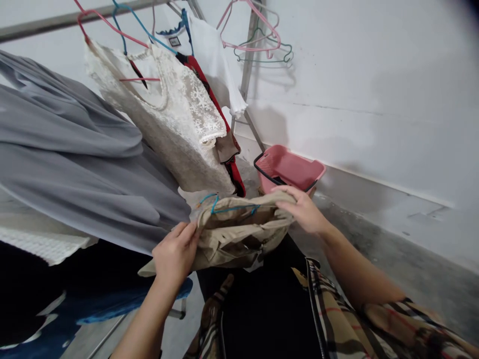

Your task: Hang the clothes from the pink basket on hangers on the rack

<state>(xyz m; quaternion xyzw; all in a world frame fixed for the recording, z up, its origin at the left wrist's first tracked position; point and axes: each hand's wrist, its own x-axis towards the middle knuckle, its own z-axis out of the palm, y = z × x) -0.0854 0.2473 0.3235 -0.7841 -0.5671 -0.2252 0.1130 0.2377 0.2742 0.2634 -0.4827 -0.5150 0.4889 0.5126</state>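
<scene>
A beige garment (232, 244) is stretched between my two hands in front of my body. Its kind is hard to tell because it is bunched up. My left hand (175, 252) is closed around the garment's left edge. At the opposite end, my right hand (302, 212) pinches the upper edge, thumb and fingers on the cloth. A blue hanger (234, 208) lies at the garment's opening, partly inside it, with its hook end pointing left. The cloth hides the rest of the hanger.
A metal rack rail (56, 24) carries a white lace top (157, 109), grey cloth (75, 144) and other clothes on the left. Pink (250, 47) and green (286, 52) hangers hang at its far end. A pink basket (292, 167) stands by the white wall (374, 89).
</scene>
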